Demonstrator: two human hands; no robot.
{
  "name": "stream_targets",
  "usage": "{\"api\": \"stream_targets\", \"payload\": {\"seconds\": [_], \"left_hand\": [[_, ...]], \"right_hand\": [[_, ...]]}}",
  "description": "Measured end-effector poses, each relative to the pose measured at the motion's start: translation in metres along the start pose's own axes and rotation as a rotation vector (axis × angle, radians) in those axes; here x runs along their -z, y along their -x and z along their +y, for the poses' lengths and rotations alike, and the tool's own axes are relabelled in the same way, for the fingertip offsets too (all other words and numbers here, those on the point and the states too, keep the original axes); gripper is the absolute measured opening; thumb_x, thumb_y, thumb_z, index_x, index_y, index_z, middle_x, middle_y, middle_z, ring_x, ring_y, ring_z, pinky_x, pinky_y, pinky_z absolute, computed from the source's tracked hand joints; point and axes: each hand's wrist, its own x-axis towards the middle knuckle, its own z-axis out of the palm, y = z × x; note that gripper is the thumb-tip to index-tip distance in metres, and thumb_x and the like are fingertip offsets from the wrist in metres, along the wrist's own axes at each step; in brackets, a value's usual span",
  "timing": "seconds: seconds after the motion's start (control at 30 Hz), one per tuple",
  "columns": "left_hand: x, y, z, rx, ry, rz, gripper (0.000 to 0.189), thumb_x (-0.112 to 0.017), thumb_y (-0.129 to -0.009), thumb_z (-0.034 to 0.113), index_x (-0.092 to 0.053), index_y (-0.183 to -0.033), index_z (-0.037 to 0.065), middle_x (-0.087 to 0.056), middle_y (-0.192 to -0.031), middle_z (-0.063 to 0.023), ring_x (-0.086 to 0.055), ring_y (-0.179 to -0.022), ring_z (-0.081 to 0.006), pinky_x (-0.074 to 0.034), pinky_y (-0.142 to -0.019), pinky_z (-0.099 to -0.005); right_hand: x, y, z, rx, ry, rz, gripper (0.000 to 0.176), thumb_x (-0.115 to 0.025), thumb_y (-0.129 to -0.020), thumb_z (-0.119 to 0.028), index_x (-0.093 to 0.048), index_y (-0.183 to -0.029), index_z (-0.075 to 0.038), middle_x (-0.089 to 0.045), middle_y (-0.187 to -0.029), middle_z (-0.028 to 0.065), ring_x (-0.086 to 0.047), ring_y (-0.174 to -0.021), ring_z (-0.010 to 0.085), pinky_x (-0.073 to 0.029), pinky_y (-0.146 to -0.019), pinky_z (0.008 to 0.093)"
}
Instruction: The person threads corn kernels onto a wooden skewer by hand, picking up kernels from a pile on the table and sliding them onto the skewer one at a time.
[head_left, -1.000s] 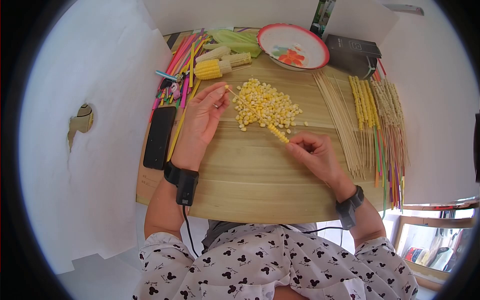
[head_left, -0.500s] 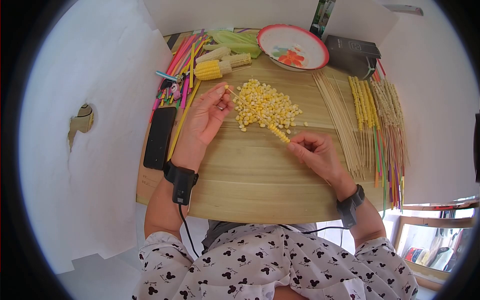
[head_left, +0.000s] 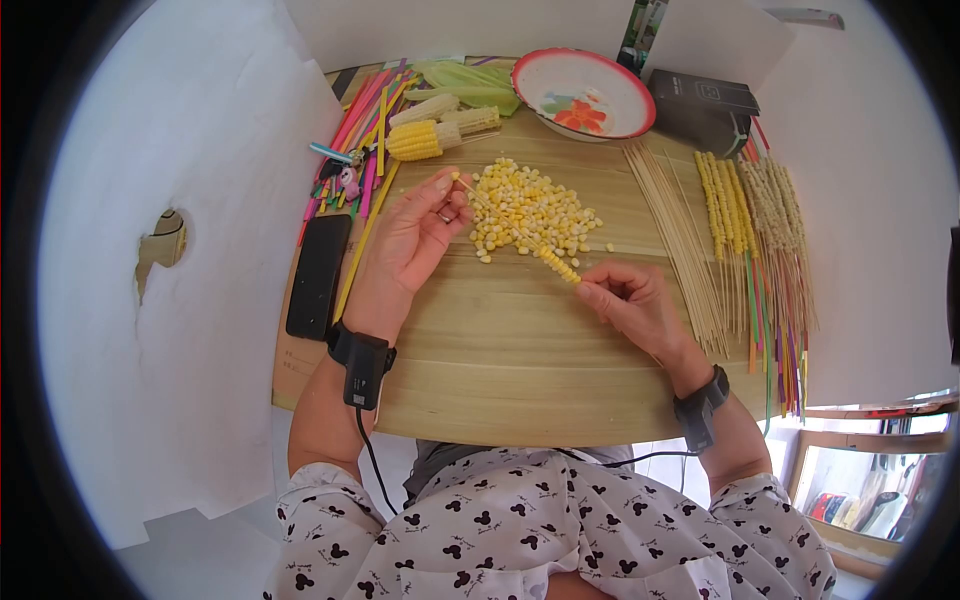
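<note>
A thin bamboo skewer with a short row of yellow corn kernels threaded on it slants across the table. Its lower part is pinched in my right hand, just below the row. At the skewer's upper end, my left hand is closed, thumb and fingertips on a single corn kernel. Whether the tip has pierced that kernel is too small to tell. Beneath the skewer lies a heap of loose corn kernels, yellow and pale.
Bare skewers lie right of the heap, beside kernel-loaded skewers. Behind are an enamel basin, a black box, a partly stripped corn cob and green husks. A phone and coloured strips lie left.
My left fingertips and the kernel have shifted very slightly to the right at the skewer's upper end. My right hand holds the skewer in nearly the same place.
</note>
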Motion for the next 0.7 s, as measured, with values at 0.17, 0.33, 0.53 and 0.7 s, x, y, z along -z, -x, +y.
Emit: {"api": "stream_targets", "payload": {"seconds": [0.17,0.33,0.53,0.7], "left_hand": [[-0.005,0.002,0.0,-0.009,-0.047,-0.002,0.02,-0.061,-0.091,0.01,-0.061,-0.107,-0.001,-0.062,-0.096,-0.0082,-0.058,-0.079,-0.0112,-0.05,-0.079,-0.0303],[-0.005,0.004,-0.003,0.01,-0.094,-0.043,0.02,-0.061,-0.09,0.01,-0.062,-0.106,-0.002,-0.064,-0.097,-0.009,-0.059,-0.08,-0.0122,-0.051,-0.08,-0.0308],[-0.018,0.012,-0.023,0.082,-0.186,-0.108,0.019,-0.063,-0.089,0.008,-0.065,-0.105,0.0,-0.065,-0.101,-0.0105,-0.06,-0.082,-0.0141,-0.051,-0.08,-0.0307],[-0.027,0.022,-0.04,0.143,-0.252,-0.149,0.017,-0.065,-0.087,0.006,-0.067,-0.103,0.002,-0.066,-0.098,-0.0091,-0.06,-0.082,-0.0149,-0.05,-0.079,-0.0291]], "right_hand": [[0.001,-0.001,0.002,0.004,-0.015,-0.008,0.015,-0.065,-0.09,-0.016,-0.063,-0.086,-0.002,-0.047,-0.066,-0.0097,-0.038,-0.059,-0.0016,-0.029,-0.05,0.0168],[-0.001,0.0,-0.004,0.004,-0.014,-0.003,0.014,-0.064,-0.091,-0.015,-0.063,-0.086,-0.002,-0.046,-0.066,-0.0096,-0.038,-0.059,-0.0014,-0.029,-0.05,0.0171],[-0.001,0.0,-0.007,0.006,0.004,0.02,0.011,-0.063,-0.091,-0.012,-0.061,-0.085,-0.002,-0.046,-0.066,-0.0094,-0.036,-0.059,-0.0011,-0.028,-0.049,0.0181],[-0.003,0.001,-0.007,0.026,-0.007,0.034,0.011,-0.063,-0.09,-0.011,-0.062,-0.086,-0.002,-0.046,-0.067,-0.0089,-0.036,-0.059,-0.0008,-0.028,-0.049,0.0182]]}}
